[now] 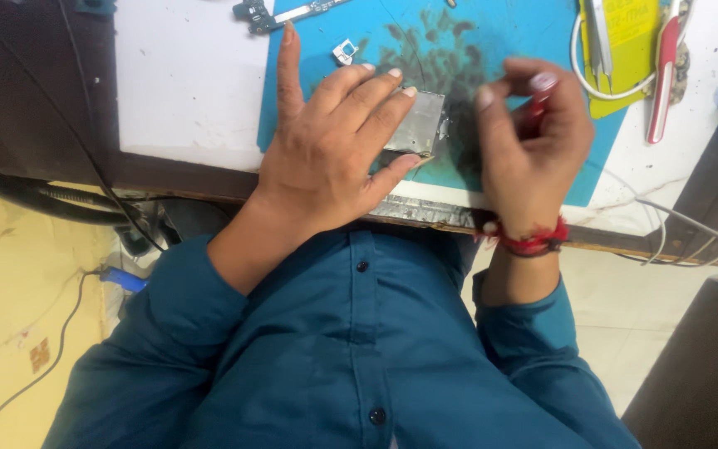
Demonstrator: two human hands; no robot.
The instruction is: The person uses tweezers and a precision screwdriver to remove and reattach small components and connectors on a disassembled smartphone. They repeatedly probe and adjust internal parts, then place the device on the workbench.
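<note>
Person wears a teal-blue button-up shirt [359, 349], dark round buttons down the front placket, three visible. Long sleeves pushed up to mid-forearm on both arms, cuffs bunched. Right wrist carries a red thread band with small beads [528, 239], loose tufts at the ends. Left hand [326, 154] and right hand [533, 137] bare, no gloves, no rings.

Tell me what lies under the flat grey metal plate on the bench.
The flat grey metal plate lies on a stained blue work mat, pinned by the left hand. The mat directly beneath is covered.
</note>
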